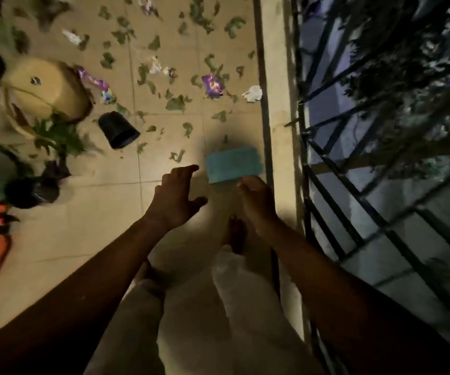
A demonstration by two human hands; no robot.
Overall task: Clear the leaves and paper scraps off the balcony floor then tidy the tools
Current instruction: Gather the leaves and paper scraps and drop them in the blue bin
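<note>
Your left hand hung over the balcony floor with fingers spread and holding nothing, just beside the blue tool. Your right hand sat at that tool's near corner with the fingers curled downward. Whether it had actually closed on the tool could not be told, since the hand hid the contact. The tool lay flat against the raised ledge under the railing. It was too blurred to say whether it was a brush head or a dustpan.

The leaves lay scattered over the tiles ahead of you, mixed with white paper scraps and a purple wrapper. They ran from just beyond the tool to the far edge of view.

By their look, you would have found all of this litter very light. The leaves were thin, limp and likely to tear or crumble, and the paper was soft and crumpled. Picking pieces up by pinching would have been slow, so sweeping them into a heap probably suited better. The tool looked rigid and light, and taking it by its near edge or by a handle, if it had one, seemed best.

A tipped black pot lay among the leaves and could have rolled if nudged.
</note>
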